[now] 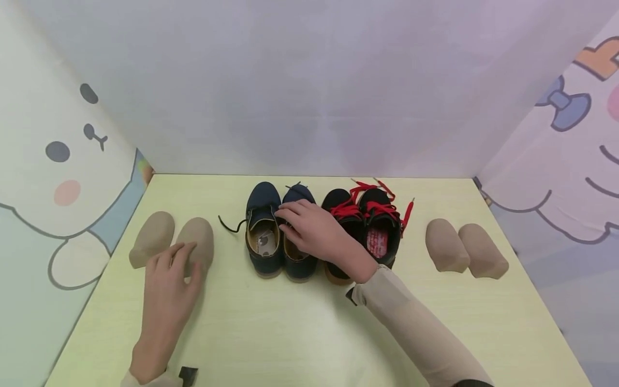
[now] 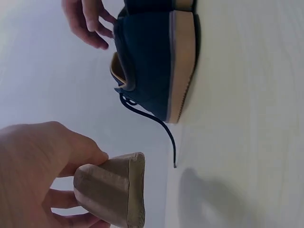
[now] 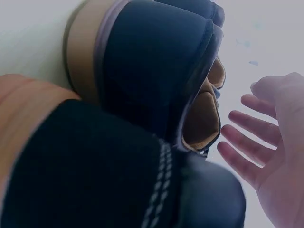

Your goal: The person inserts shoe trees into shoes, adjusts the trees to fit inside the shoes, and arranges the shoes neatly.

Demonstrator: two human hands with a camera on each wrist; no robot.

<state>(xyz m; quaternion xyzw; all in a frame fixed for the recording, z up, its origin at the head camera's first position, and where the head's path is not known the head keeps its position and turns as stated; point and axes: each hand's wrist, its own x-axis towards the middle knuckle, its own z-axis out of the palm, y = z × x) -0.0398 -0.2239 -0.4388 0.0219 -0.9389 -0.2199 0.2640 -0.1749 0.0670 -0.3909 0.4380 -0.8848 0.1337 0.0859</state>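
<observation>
My left hand [image 1: 166, 290] grips a beige toe-shaped shoe insert [image 2: 111, 190] between thumb and fingers. In the left wrist view this insert is held off the tabletop. Its mate, another beige insert [image 1: 153, 236], lies at its left. Over the opening of the right navy shoe [image 1: 301, 269], my right hand [image 1: 311, 228] reaches with loosely extended fingers and nothing in its grasp. The right wrist view shows those fingers [image 3: 249, 142] apart from the shoe. Close beside is the left navy shoe [image 1: 265, 263], its dark lace [image 1: 231, 228] trailing to the left.
Black shoes [image 1: 382, 220] with loose red laces [image 1: 407, 217] stand under and beside my right wrist. Two more beige inserts, one left [image 1: 445, 244] and one right [image 1: 481, 250], lie on the table's right side. A pale wall [image 1: 309, 107] rises behind the table.
</observation>
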